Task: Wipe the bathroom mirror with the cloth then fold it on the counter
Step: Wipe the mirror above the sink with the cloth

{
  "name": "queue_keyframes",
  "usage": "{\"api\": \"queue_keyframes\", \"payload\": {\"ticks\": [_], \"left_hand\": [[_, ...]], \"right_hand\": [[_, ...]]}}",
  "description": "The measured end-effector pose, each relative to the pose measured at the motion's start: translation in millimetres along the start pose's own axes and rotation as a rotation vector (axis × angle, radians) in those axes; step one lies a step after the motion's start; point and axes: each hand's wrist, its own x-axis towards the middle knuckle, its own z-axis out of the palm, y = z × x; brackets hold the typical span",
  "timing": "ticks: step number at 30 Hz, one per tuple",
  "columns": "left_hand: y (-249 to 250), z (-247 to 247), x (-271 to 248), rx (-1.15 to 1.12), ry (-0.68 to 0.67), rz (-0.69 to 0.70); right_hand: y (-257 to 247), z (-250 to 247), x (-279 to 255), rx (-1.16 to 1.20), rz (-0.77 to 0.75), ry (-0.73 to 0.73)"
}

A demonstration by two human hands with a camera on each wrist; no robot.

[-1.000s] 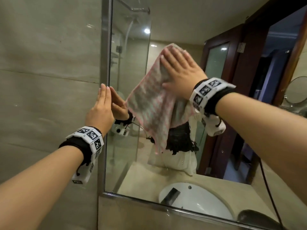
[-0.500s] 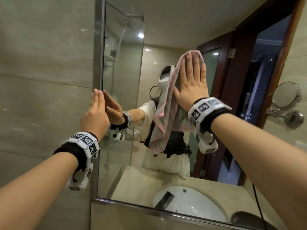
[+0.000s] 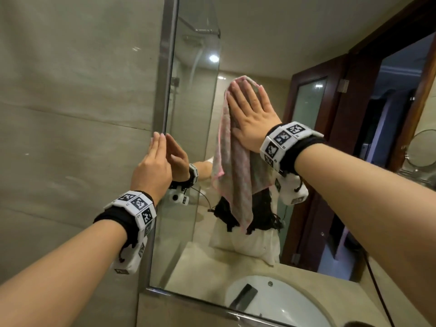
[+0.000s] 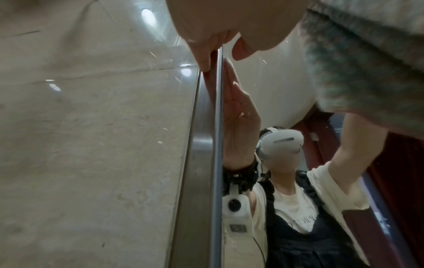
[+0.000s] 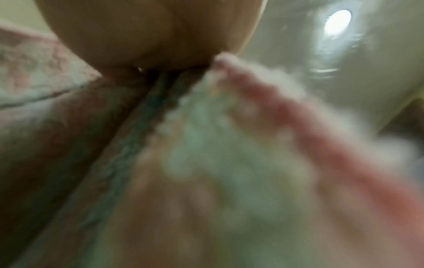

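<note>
A pink-and-grey checked cloth (image 3: 236, 175) hangs flat against the bathroom mirror (image 3: 193, 119). My right hand (image 3: 252, 114) presses its upper part to the glass with straight, spread fingers; the cloth's lower half dangles free below the palm. The right wrist view shows only a blurred close-up of the cloth (image 5: 218, 154) under the palm. My left hand (image 3: 153, 161) rests with straight fingers against the mirror's metal left frame (image 3: 165, 90); its fingertips (image 4: 204, 61) touch the frame edge (image 4: 201, 145) in the left wrist view.
A beige tiled wall (image 3: 70, 114) lies left of the mirror. A white sink (image 3: 271, 300) and beige counter (image 3: 188, 267) appear reflected at the bottom, with a dark wooden door frame (image 3: 335, 138) and a round wall mirror (image 3: 422, 147) to the right.
My right hand slid the cloth right and upright across the glass, then back leftward with fingers tilted left. The left hand stayed on the frame.
</note>
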Motion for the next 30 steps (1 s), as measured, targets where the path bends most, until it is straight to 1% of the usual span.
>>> {"api": "queue_keyframes", "payload": {"ticks": [2,6,10,15,19,23,25,30], "left_hand": [[2.1,-7.5,-0.4,-0.033,-0.025,-0.001],[8.5,-23.8,0.3,-0.047,-0.102,-0.078],[9.1,-28.3,0.8,-0.061,-0.115,-0.103],[8.3,-25.9,1.0,-0.064,-0.104,-0.107],[10.8,-26.4,0.8,-0.085,-0.086,-0.125],[12.0,-25.6,0.2,-0.13,-0.054,-0.145],[10.6,-22.6,-0.9,-0.145,-0.048,-0.143],[6.3,-21.9,-0.5,-0.137,-0.048,-0.167]], "right_hand": [[-2.1,-7.8,18.5,-0.01,-0.003,-0.002],[-5.9,-27.8,54.9,-0.035,-0.041,0.002],[-8.9,-40.8,81.4,-0.055,-0.053,-0.026],[-13.9,-43.9,89.6,-0.07,-0.061,-0.031],[-16.6,-45.8,88.1,-0.08,-0.104,-0.052],[-34.8,-35.6,76.9,-0.108,-0.197,-0.036],[-48.7,-23.1,64.6,-0.131,-0.261,-0.032],[-83.9,13.0,15.7,-0.172,-0.379,-0.086]]}}
